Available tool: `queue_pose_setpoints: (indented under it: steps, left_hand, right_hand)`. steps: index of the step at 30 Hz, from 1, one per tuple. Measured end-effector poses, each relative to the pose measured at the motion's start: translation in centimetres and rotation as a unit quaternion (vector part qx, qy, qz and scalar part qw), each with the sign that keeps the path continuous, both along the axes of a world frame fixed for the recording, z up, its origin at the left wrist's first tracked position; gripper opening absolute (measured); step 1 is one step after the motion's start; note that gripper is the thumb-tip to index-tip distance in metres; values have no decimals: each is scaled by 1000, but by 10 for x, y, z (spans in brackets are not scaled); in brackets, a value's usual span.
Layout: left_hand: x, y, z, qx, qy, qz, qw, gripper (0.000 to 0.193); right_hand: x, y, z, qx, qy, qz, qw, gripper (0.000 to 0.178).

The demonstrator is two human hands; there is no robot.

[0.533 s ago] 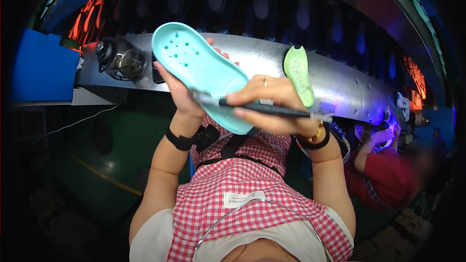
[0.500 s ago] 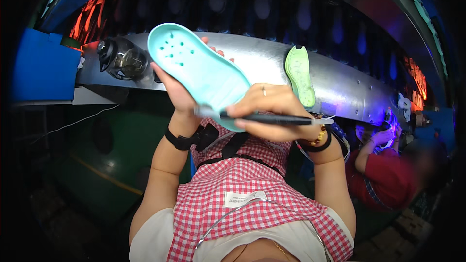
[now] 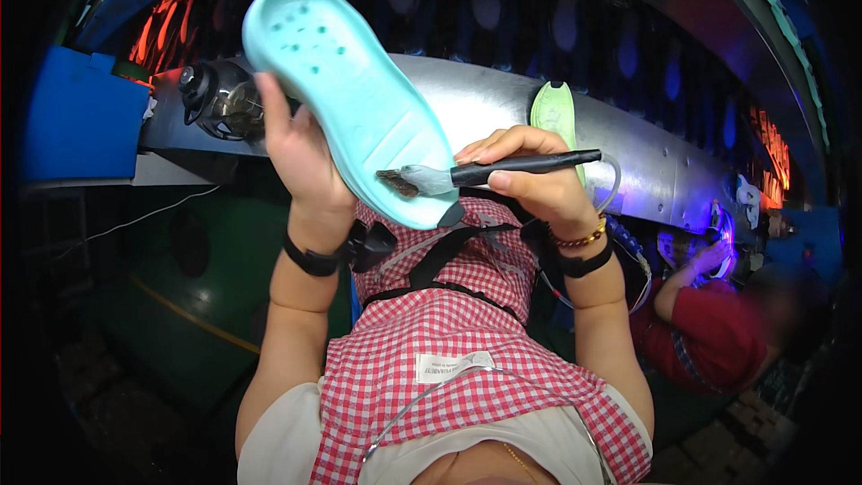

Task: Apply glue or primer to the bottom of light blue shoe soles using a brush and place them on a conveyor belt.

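The left hand (image 3: 301, 157) grips a mint-green shoe sole (image 3: 355, 94) from beneath, tilted with its toe toward eleven o'clock. At three o'clock from it, the right hand (image 3: 530, 181) pinches a black-handled brush (image 3: 489, 171), bristles touching the sole's heel end. A light-green sole (image 3: 555, 112) lies on the metal shelf (image 3: 655, 171) beyond.

Shoe sole (image 3: 359, 99) smooth matt, probably foam; shelf (image 3: 655, 171) brushed metal.

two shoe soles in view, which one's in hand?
The turquoise sole, gripped by the left hand. The pale green sole lies untouched on the metal conveyor behind.
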State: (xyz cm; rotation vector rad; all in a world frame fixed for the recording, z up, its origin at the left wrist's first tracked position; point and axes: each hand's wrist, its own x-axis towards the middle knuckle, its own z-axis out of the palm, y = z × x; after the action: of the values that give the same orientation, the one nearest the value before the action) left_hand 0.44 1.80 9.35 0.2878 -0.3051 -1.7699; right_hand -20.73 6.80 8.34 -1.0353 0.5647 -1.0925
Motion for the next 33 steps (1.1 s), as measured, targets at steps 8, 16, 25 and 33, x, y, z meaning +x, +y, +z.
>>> queue_pose_setpoints:
  steps: [8, 16, 25, 33]
  left_hand:
    - [-23, 31, -13, -18, 16, -69, 997, 64]
    - [-20, 20, -15, -14, 54, -98, 994, 60]
    - [-13, 14, -3, -14, -60, -70, 996, 56]
    - [1, -2, 0, 25, -13, -226, 974, 50]
  right_hand:
    - [21, 21, 13, -36, 91, -43, 994, 18]
    - [18, 5, 24, -145, 162, 4, 976, 19]
    - [2, -8, 33, -193, 206, -44, 958, 20]
    - [-6, -2, 41, -282, 193, 71, 937, 18]
